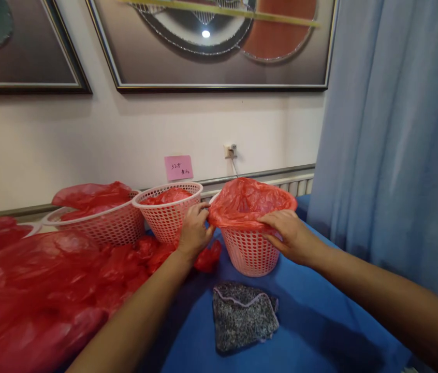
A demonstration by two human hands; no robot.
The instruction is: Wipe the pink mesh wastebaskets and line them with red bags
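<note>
Far-left basket: round, pale lattice plastic basket [34,228], cut by the frame edge, red plastic inside.
Pile: loose, crumpled, translucent red plastic bags [48,290], spread in front of the baskets, close by my left forearm. Risk: a sleeve-height sweep of that arm could catch the film and drag some along.
Second basket: wide, pink-white perforated plastic basket [118,225], red film bulging above its rim.
Third basket: smaller pink-white perforated plastic basket [162,217], red film low inside; a pink paper note with handwriting [178,168] is on the wall above.
Left hand: my left hand [194,233] pinches the bag's edge at the left of the rim. Risk: fingertips digging in could tear the film.
Lined basket: tapered, pink perforated plastic basket [250,251], upright on the blue cloth-covered table [300,311]. Risk: uneven pressure from my hands could tip or slide it.
Bag in hand: thin, translucent red plastic bag [238,207], mouth open, set in the lined basket, front edge over the rim, back standing higher. Risk: pulling the front too far could lift the lining.
Cloth: folded, speckled grey cloth with lilac edging [244,316], on the table just before the lined basket.
Right hand: my right hand [289,233] grips the bag's edge at front right, thumb lower, near the basket wall.
</note>
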